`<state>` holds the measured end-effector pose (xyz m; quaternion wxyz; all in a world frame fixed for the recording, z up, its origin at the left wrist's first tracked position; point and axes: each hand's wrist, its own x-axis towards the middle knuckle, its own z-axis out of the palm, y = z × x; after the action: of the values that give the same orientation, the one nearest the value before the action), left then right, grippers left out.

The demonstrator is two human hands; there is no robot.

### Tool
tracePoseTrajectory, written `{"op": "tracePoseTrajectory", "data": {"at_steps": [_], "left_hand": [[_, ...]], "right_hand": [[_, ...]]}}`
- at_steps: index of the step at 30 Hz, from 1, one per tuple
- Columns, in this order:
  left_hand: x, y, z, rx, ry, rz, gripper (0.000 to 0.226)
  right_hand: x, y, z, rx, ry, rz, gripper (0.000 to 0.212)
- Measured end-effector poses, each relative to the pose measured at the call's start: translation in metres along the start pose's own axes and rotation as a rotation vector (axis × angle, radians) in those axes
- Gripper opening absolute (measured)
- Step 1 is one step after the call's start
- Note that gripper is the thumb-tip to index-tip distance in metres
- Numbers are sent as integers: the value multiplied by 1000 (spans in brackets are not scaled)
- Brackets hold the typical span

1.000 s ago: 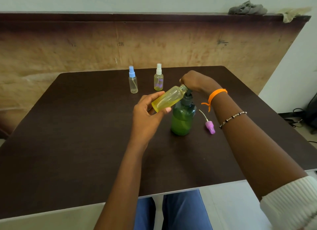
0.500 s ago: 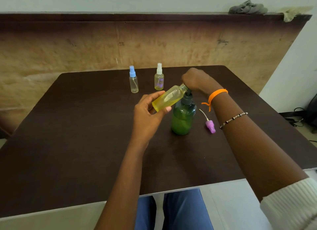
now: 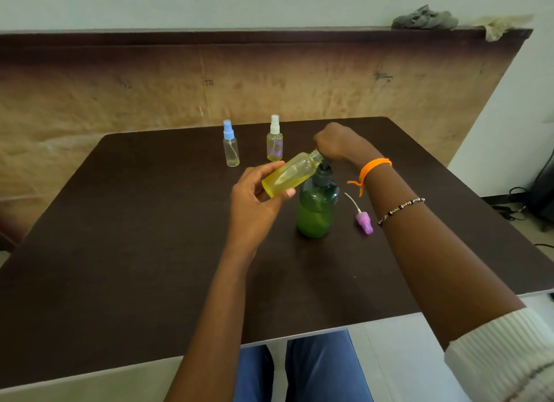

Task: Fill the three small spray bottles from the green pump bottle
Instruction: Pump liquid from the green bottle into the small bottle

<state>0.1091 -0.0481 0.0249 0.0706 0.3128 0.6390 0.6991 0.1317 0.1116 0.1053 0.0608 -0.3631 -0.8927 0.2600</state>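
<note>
a: status of the left hand (image 3: 254, 202)?
b: its grip is curled round an uncapped bottle (image 3: 289, 173) with yellow liquid in it, held tilted in the air, neck up and to the right, mouth right at the pump spout.

a: and the right hand (image 3: 337, 143)?
b: on top of the pump bottle (image 3: 317, 209), fingers folded down over the pump head. whether that grip clasps the head or only presses on it cannot be told; the fingers are hidden.

a: pump bottle location?
b: upright on the worktop (image 3: 120, 236), near the middle, green liquid inside.

a: the remaining bottles?
b: two stand upright near the far edge, close together but apart: a blue-capped bottle (image 3: 230, 145) looking clear, and to its right a white-capped bottle (image 3: 274, 140) with yellowish contents.

a: anything loose?
b: a purple cap (image 3: 364, 221) with its dip tube lies on the worktop just right of the pump bottle.
</note>
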Motion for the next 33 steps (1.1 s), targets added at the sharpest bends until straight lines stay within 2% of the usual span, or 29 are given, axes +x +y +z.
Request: {"op": "tracePoseTrajectory", "data": {"at_steps": [2,6,14,18,22,28,33], "left_hand": [[0,0,1,-10,0,-1,48],[-2,-3,3,-18,8,-7,48],[-3,-4,2,14,5,-10,48],[0,-1,2,2,7,-14,48],[-2,-4,3,9,14,-8,48],[-3,-6,3,14,15,-25,49],[-2,1,2,0,2,-37,47]], "right_hand": [[4,1,0,-25,45,3,39],[2,4,8,-36,-47,-33,37],[0,3,5,-14,-54,-17,35],[-2,-2,-4,-71,37,24,16],[2,5,8,-69,-15,-50,34],[4,9,12,-49,1,-29,34],[-4,-1,-1,-46,26,32,15]]}}
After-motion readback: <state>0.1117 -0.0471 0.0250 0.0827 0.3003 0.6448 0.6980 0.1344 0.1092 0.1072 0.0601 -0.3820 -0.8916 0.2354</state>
